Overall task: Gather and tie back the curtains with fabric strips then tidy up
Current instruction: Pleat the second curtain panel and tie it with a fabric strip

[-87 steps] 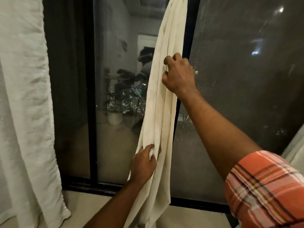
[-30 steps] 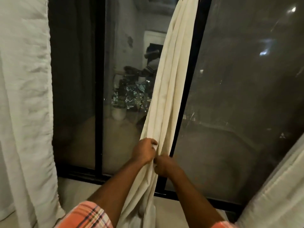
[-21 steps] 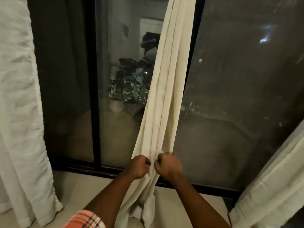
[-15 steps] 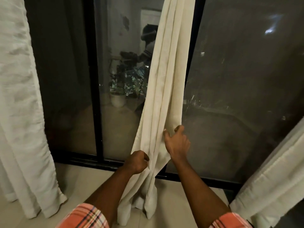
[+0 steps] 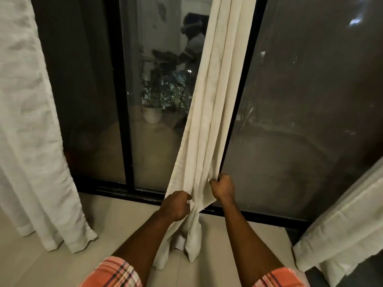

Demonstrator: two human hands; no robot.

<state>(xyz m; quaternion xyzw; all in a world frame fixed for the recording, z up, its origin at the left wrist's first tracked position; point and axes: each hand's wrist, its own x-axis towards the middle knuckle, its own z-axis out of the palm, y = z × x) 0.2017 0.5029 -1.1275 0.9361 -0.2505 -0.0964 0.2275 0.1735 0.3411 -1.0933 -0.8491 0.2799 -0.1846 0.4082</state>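
Note:
A cream curtain (image 5: 209, 112) hangs in folds down the middle of a dark sliding glass door, its hem bunched on the floor. My left hand (image 5: 176, 206) grips the folds low down, close to the floor. My right hand (image 5: 223, 187) is closed on the curtain's right edge, a little higher and just to the right. The cloth between the two hands is pinched together. No fabric strip shows in view.
A white sheer curtain (image 5: 31, 129) hangs at the left and another white curtain (image 5: 344, 228) at the lower right. The black door frame (image 5: 120, 100) and its bottom track run behind. Pale floor tiles (image 5: 51, 268) lie below. The glass reflects a potted plant.
My right hand came down from high on the curtain to near my left, opened briefly, and has closed on the right edge. My left hand slid lower along the folds.

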